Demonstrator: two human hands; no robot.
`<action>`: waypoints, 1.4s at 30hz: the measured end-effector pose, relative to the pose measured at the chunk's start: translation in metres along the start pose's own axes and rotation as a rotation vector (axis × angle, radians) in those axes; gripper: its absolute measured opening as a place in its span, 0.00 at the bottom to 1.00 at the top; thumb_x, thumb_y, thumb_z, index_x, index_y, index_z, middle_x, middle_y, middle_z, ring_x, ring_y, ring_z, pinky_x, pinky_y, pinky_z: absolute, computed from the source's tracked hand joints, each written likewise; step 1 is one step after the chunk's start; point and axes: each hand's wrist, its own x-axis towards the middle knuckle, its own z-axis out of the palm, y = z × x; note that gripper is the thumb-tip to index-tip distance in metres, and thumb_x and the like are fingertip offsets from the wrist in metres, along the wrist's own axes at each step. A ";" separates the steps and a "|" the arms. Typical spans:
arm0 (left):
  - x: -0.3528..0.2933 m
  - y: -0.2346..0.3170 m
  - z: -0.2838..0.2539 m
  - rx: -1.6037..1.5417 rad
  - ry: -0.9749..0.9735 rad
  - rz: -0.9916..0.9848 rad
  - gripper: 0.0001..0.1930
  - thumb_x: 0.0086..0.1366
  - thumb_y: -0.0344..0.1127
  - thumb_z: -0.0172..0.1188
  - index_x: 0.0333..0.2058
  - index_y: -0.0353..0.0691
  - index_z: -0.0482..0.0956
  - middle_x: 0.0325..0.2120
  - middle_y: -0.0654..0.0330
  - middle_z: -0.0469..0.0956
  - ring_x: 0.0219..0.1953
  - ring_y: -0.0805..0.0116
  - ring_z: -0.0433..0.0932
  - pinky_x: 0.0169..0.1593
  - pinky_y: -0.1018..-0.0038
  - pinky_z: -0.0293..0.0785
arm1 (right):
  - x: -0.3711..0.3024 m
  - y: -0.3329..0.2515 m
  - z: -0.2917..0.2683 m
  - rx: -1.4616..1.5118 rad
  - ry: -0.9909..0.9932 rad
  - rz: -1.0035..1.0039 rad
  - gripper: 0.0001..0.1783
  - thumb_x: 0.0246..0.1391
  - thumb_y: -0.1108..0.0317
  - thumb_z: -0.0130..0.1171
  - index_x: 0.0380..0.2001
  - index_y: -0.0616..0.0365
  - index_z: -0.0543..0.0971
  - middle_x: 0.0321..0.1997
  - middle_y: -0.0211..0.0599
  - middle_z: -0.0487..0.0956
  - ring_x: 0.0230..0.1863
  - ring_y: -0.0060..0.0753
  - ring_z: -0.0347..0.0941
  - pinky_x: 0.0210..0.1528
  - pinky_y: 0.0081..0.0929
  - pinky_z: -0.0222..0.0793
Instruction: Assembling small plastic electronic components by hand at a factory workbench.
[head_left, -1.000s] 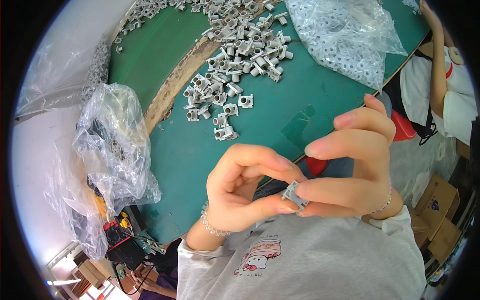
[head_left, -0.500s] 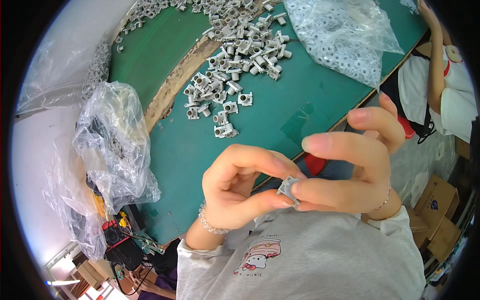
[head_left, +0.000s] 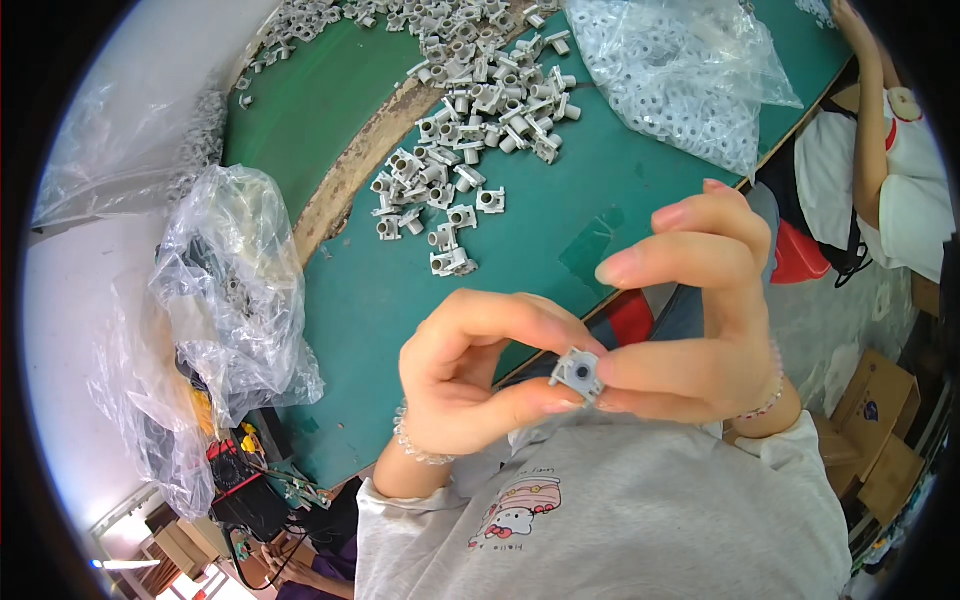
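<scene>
A small grey plastic part (head_left: 577, 374), squarish with a round dark hole in its face, is pinched between both hands in front of my shirt. My left hand (head_left: 470, 375) grips its left side between thumb and fingers. From the right, my right hand (head_left: 700, 330) holds it between thumb and index finger, with the other fingers raised and curled. Beyond the hands, a pile of similar grey plastic parts (head_left: 490, 100) with short tubes lies on the green table (head_left: 640, 190). A few of them lie loose at the near end of the pile.
A clear bag of pale ring-shaped pieces (head_left: 680, 90) lies at the far right. Crumpled clear plastic bags (head_left: 235, 290) hang at the left. A curved worn wooden edge (head_left: 350, 180) borders a green surface. Another person's arm (head_left: 872, 120) shows at right, above cardboard boxes (head_left: 875, 420).
The small grey part has turned, so its flat face with the hole now shows. My right hand has shifted slightly left, its raised fingers drawn in.
</scene>
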 end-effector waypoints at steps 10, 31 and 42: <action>-0.014 0.155 -0.084 1.864 1.125 0.282 0.11 0.61 0.33 0.61 0.42 0.36 0.80 0.37 0.55 0.80 0.41 0.64 0.78 0.47 0.72 0.72 | 0.034 0.038 -0.068 -0.832 0.122 0.459 0.05 0.39 0.71 0.66 0.23 0.57 0.80 0.54 0.42 0.71 0.59 0.47 0.60 0.59 0.42 0.54; 0.013 0.007 -0.063 1.593 0.329 0.158 0.07 0.52 0.23 0.65 0.31 0.37 0.79 0.31 0.58 0.75 0.33 0.60 0.74 0.37 0.69 0.71 | 0.030 0.153 -0.018 -0.443 0.360 -0.070 0.05 0.46 0.65 0.63 0.28 0.53 0.81 0.54 0.41 0.71 0.59 0.43 0.62 0.60 0.42 0.52; 0.008 0.018 -0.052 1.629 0.146 0.028 0.14 0.45 0.29 0.70 0.33 0.43 0.80 0.33 0.62 0.74 0.38 0.64 0.72 0.45 0.69 0.62 | 0.019 0.092 -0.043 -0.524 0.255 -0.011 0.08 0.45 0.81 0.62 0.32 0.61 0.78 0.53 0.49 0.74 0.54 0.41 0.71 0.53 0.31 0.66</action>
